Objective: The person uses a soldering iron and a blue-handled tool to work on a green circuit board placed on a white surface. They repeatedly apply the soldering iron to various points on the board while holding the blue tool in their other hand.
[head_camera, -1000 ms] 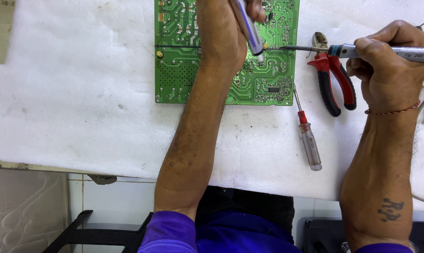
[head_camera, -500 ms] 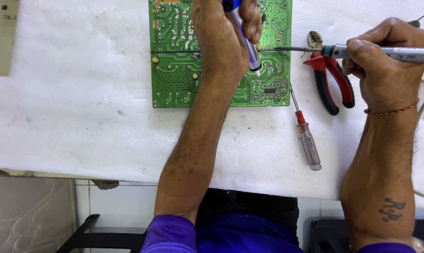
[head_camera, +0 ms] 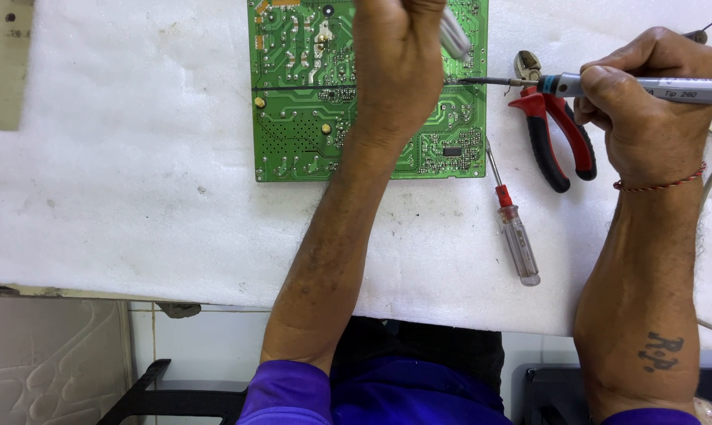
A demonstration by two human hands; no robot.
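The right hand [head_camera: 647,110] is closed around a grey pen-shaped soldering iron [head_camera: 647,86], fingers and thumb pinching the barrel near its blue collar, as one holds a pencil. This grip lets the thin metal tip lie almost flat and reach sideways to the right edge of the green printed circuit board [head_camera: 309,118], where the tip touches the solder side. The left hand [head_camera: 399,67] is closed over a slim grey-and-blue tube-shaped tool [head_camera: 454,33]; only its lower end shows past the fingers, so its kind cannot be told. This hand hovers over the middle of the board, with the tool's end close to the iron's tip, probably so that both tools meet at one joint.

The board lies flat, copper tracks upward, on a white foam sheet [head_camera: 136,197] that covers the table, likely to protect the parts below. Just right of the board lie red-handled pliers [head_camera: 557,138], partly under the iron, and a small screwdriver with a red collar and clear handle [head_camera: 515,228], both near the right hand for easy reach
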